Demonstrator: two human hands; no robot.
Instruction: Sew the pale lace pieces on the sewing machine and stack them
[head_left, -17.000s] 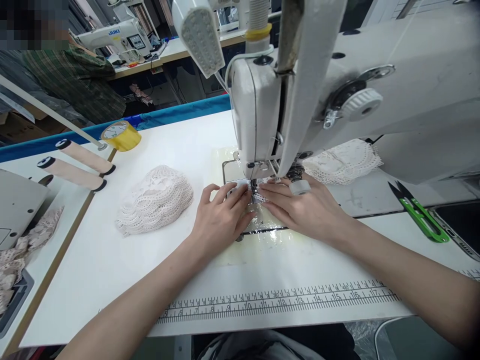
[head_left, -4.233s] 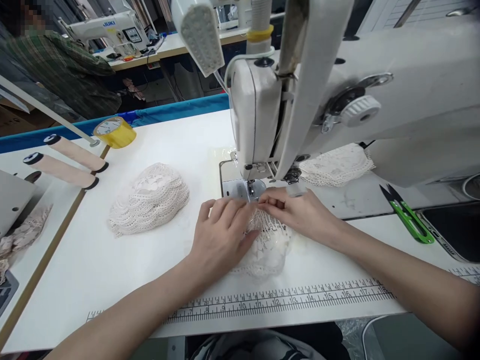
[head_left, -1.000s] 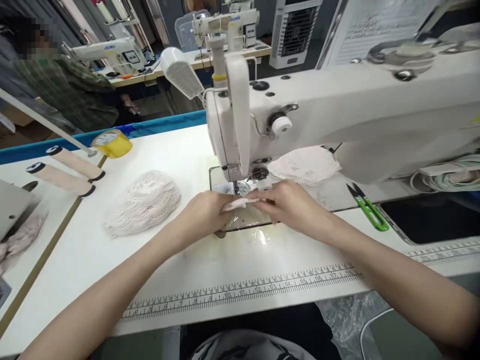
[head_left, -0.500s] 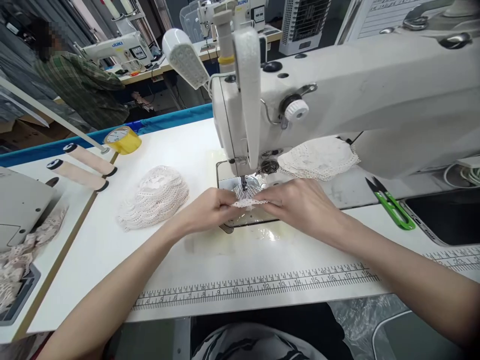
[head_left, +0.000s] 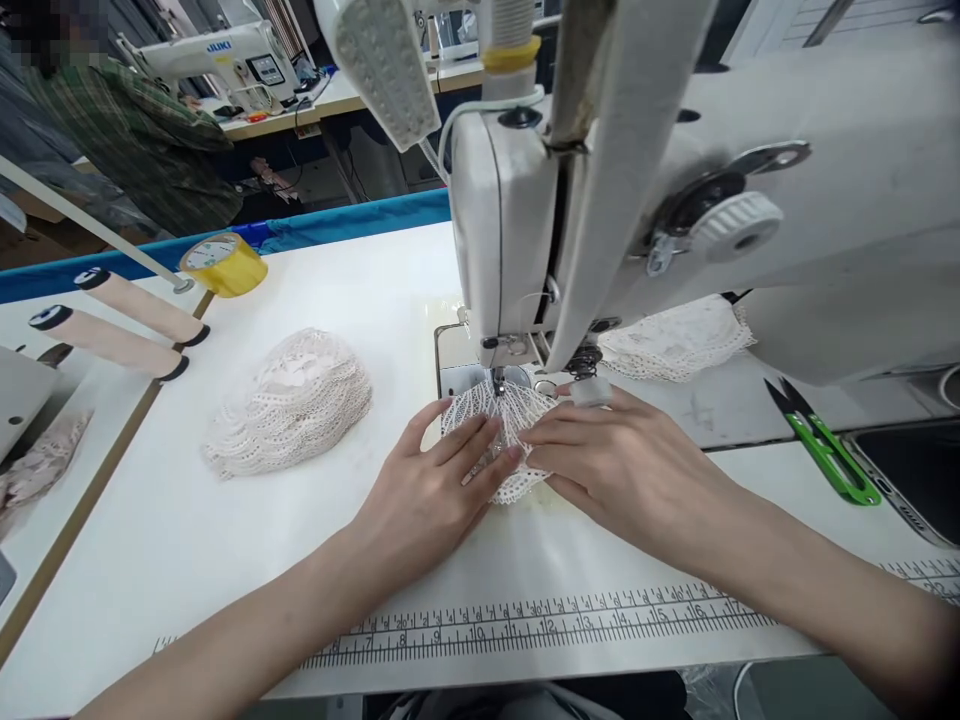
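A white lace piece (head_left: 517, 485) lies spread flat on the machine bed, its far end under the presser foot (head_left: 498, 382) of the sewing machine (head_left: 510, 230). On its left side rests my left hand (head_left: 442, 480), fingers stretched out over the lace. My right hand (head_left: 615, 440) lies on the right part of the lace, fingers extended and pointing left, fingertips close to those of the left hand. Neither hand pinches the fabric. To the left sits a heap of lace pieces (head_left: 292, 405). More lace (head_left: 679, 340) lies behind the needle area, under the machine arm.
Green thread snips (head_left: 829, 450) lie at the right beside a dark phone (head_left: 915, 470). Yellow tape (head_left: 225, 265) and two thread cones (head_left: 112, 340) stand at the left. A printed ruler (head_left: 525, 630) runs along the front edge. A person (head_left: 127, 140) sits at another machine (head_left: 232, 70).
Both hands have let go of the pinched lace edge and now lie flat on it. The lace is spread out toward me. The view has moved closer to the machine.
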